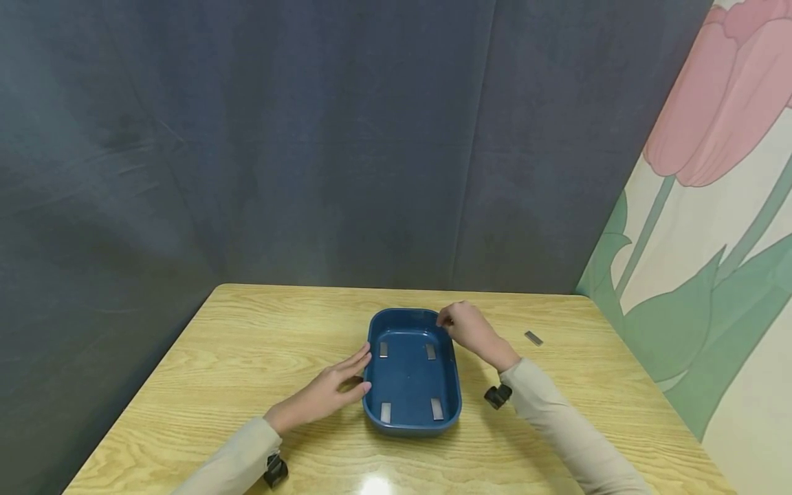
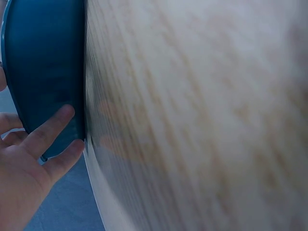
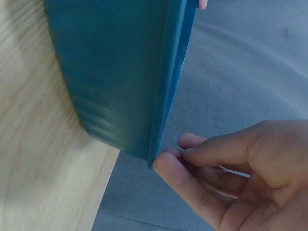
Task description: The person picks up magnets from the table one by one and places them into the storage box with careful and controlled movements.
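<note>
A deep blue rectangular plastic tray (image 1: 410, 375) with rounded corners sits on the wooden table. Several small flat rectangular pieces lie on its floor, one of them a pale piece (image 1: 437, 409) at the near right. My left hand (image 1: 328, 392) rests against the tray's left wall, fingers spread and fairly straight. At the far right corner, my right hand (image 1: 468, 326) has its fingers bunched and curled, and a fingertip (image 3: 166, 166) touches the rim in the right wrist view. Whether those fingers pinch the rim or a small thing is unclear.
A small dark rectangular piece (image 1: 533, 338) lies on the table (image 1: 260, 344), right of my right hand. A dark curtain (image 1: 346, 151) hangs behind the table's far edge. The wall (image 1: 730, 330) on the right carries painted tulips.
</note>
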Action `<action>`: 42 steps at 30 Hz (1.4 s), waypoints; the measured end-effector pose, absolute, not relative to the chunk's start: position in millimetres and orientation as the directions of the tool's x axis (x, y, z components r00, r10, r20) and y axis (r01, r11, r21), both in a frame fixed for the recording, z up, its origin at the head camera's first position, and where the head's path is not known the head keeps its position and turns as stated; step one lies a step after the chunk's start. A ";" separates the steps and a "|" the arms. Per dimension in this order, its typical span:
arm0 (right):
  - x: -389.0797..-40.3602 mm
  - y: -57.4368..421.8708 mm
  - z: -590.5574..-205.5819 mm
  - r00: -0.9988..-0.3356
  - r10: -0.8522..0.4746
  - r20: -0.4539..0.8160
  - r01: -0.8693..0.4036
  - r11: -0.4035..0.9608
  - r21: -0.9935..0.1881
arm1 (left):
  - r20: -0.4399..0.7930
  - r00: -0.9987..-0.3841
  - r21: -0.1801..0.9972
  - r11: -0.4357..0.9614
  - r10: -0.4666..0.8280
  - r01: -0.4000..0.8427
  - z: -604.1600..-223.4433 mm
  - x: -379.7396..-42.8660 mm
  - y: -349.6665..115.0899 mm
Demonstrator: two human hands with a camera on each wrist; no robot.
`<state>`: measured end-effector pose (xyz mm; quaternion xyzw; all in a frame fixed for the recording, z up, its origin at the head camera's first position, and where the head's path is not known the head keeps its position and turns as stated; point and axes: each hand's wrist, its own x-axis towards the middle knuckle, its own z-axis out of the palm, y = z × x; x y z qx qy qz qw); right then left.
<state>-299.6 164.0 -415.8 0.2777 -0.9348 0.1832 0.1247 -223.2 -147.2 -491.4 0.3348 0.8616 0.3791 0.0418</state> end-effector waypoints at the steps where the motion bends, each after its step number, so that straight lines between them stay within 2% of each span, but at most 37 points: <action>1: -299.8 164.6 -415.9 -0.815 -0.472 0.335 -0.564 0.779 -0.274 | 0.180 -0.772 0.682 0.488 0.609 0.544 -491.5 -223.2 -147.4; 42: -304.3 186.8 -424.3 -0.839 -0.437 0.323 -0.525 0.804 -0.278 | 0.183 -0.769 0.692 0.475 0.612 0.544 -492.6 -225.4 -149.0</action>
